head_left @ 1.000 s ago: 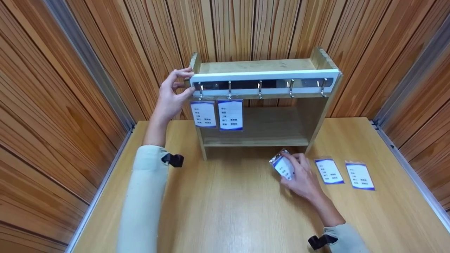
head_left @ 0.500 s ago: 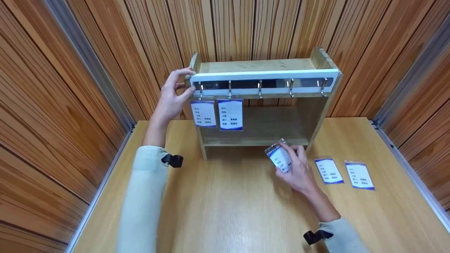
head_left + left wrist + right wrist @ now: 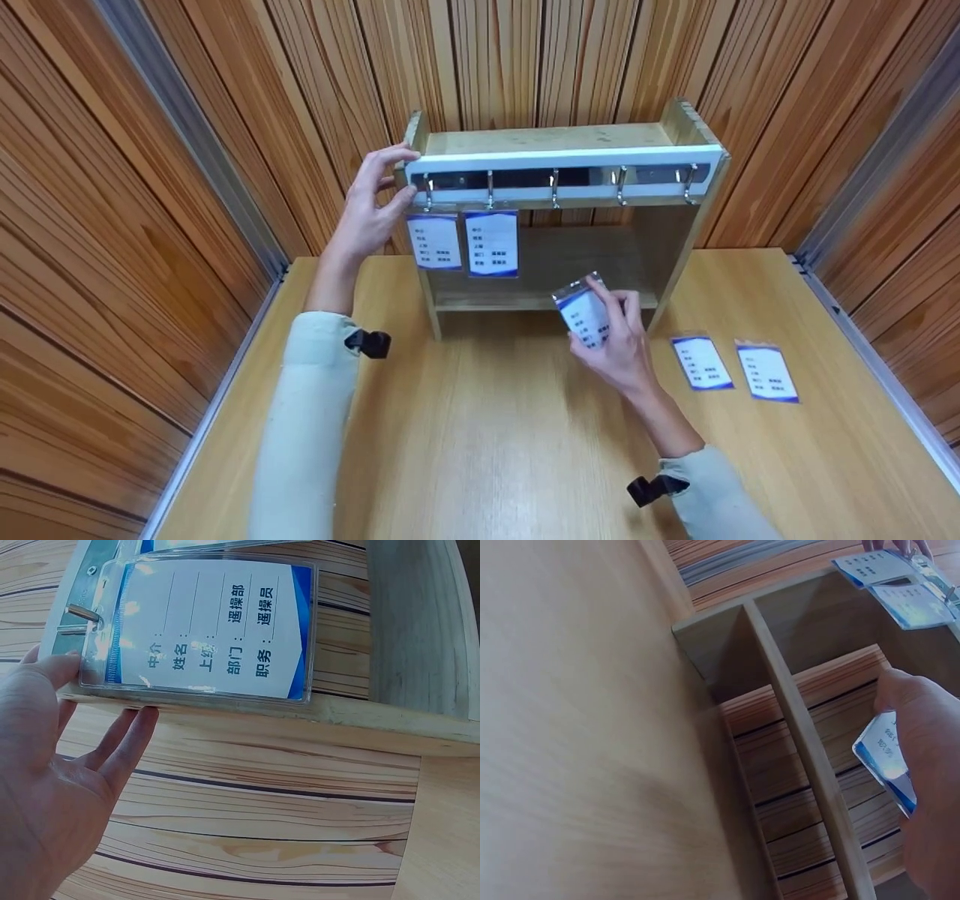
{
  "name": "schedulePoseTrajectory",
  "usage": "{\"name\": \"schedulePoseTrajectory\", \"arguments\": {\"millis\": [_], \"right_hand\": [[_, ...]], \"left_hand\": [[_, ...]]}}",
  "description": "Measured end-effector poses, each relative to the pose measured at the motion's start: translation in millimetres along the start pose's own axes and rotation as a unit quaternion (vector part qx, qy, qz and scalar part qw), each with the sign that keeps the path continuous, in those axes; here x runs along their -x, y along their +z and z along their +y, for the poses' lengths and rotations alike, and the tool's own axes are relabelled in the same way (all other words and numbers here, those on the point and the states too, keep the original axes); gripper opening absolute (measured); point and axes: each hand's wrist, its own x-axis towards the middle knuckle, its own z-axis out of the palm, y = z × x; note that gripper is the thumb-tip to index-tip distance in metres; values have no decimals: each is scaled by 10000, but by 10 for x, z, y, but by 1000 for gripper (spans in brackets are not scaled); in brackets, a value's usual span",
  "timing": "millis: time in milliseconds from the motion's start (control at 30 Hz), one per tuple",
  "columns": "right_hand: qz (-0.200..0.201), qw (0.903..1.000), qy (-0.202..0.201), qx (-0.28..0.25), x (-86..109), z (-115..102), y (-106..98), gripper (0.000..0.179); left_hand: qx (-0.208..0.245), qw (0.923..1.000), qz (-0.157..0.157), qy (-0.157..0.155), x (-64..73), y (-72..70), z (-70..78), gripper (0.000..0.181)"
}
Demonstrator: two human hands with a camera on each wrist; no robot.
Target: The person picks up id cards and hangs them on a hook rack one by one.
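A wooden shelf (image 3: 547, 140) carries a white hook rail (image 3: 521, 161) across its front. Two badges in clear plastic holders, a left badge (image 3: 435, 244) and a right badge (image 3: 492, 245), hang from its two leftmost hooks. My left hand (image 3: 367, 210) grips the shelf's left end, thumb at the rail's front and fingers round the side panel; in the left wrist view the hanging badge (image 3: 210, 630) is just beside the thumb. My right hand (image 3: 619, 345) pinches another badge (image 3: 579, 313), tilted, in front of the lower shelf and below the rail. Its lower right part is covered by fingers.
Two more badges, one nearer (image 3: 701, 364) and one farther right (image 3: 768, 373), lie flat on the wooden table (image 3: 480, 450). The middle hook (image 3: 555, 187) and two hooks to its right carry nothing. Wood-panelled walls (image 3: 150, 225) enclose the table on three sides.
My right hand has lifted the badge up and leftward, from low over the table toward the shelf. The left hand stays on the shelf's left end.
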Motion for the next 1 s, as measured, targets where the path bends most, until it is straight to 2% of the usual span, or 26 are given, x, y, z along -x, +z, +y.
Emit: {"name": "schedulePoseTrajectory", "arguments": {"millis": [133,500,1000], "right_hand": [[176,9998,-61,-96,-66,-78,31,86],[245,9993,-73,-269,-231,-295,105,83],[404,9976,-294,-478,-575,-565,69,81]], "left_hand": [[-25,10000,-39,-11,-12,5,0,44],[76,9998,133,-82,-13,23,11,40],[189,9991,311,-222,-11,64,34,40]]}}
